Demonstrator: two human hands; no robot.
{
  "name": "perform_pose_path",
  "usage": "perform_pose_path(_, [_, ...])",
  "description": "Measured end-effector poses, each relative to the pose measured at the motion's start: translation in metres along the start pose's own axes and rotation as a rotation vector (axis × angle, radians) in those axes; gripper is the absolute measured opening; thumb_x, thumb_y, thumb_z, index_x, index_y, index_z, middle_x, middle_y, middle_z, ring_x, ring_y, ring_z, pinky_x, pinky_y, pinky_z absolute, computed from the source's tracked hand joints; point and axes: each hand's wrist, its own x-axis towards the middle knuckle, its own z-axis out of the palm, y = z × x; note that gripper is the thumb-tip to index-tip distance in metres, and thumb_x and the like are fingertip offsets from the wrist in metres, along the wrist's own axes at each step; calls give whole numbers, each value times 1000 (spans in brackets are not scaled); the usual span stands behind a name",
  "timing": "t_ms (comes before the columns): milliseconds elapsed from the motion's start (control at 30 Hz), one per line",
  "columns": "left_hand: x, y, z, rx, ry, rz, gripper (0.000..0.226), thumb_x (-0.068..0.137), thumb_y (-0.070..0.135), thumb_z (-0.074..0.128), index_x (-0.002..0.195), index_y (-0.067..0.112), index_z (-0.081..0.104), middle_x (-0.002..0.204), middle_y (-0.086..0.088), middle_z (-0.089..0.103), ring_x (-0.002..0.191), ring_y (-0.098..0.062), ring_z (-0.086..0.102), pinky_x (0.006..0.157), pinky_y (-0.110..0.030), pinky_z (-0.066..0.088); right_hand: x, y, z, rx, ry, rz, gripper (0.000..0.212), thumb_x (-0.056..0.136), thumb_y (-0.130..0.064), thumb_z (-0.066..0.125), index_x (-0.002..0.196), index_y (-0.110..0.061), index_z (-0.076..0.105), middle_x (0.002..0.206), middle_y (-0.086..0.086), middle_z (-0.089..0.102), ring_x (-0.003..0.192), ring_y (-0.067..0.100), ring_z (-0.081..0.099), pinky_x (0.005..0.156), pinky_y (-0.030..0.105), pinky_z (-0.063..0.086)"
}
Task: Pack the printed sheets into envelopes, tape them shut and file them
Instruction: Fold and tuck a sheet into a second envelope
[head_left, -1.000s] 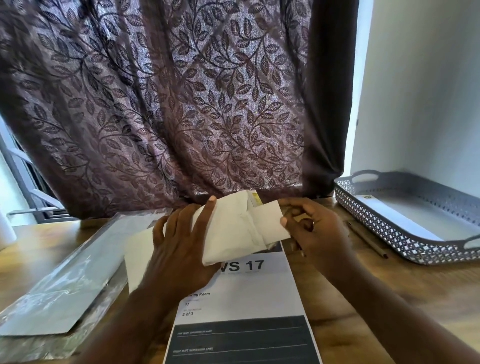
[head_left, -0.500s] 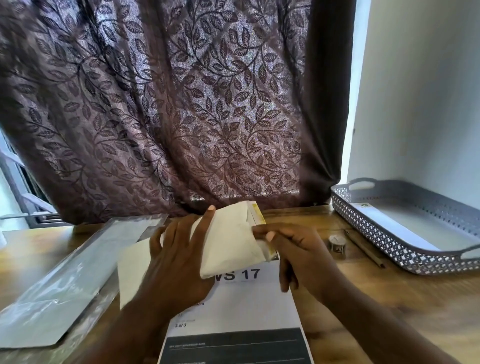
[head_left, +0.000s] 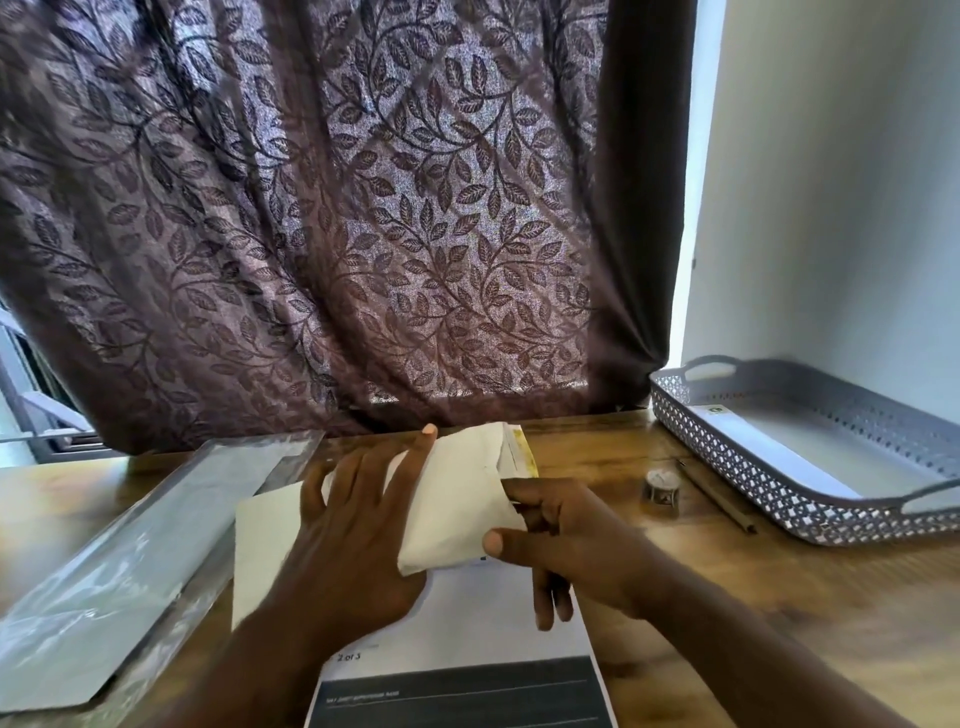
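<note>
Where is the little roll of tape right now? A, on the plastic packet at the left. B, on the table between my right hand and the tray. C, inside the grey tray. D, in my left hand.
B: the tape roll stands on the wooden table beside the pencil, between the right hand and the grey tray.

printed sheet (head_left: 467, 623), "2 of 3" (blurry)

One head-worn view is provided; the surface (head_left: 779, 597) is seen from close above, forward and downward, with the curtain (head_left: 363, 234) faced.
</note>
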Motion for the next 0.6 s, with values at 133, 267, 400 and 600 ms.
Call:
perform_pose_path(133, [1,-1,0,-9,-18,-5,106,66,59,72,152,15,28,150,-12,42,132,-36,44,106,-60,34,-1,-1,-5,12,2,-13,44,98,-22,65,140,-22,55,127,-6,70,55,25,67,49,28,56])
perform_pose_path(267, [-1,-4,5,-17,-58,-9,103,67,62,69,151,17,27,151,-13,42,135,-37,43,107,-62,33,0,0,-5,-40,-118,52,52,95,-27,69,143,-28,50,132,-3,66,66,31,72,58,35,62])
perform_pose_path(400, [-1,-5,2,-6,-34,-21,107,67,70,64,151,16,27,148,-14,43,132,-35,44,107,-62,32,1,1,-9,36,298,-115,19,98,-15,62,115,-14,70,103,3,77,58,31,71,56,45,60])
perform_pose_path(600, [2,-2,-1,-11,-133,-68,132,52,83,65,158,21,16,154,-7,34,139,-32,35,110,-61,28,9,11,1,269,639,-135,22,90,-21,71,110,-13,67,100,6,76,88,24,74,74,39,63])
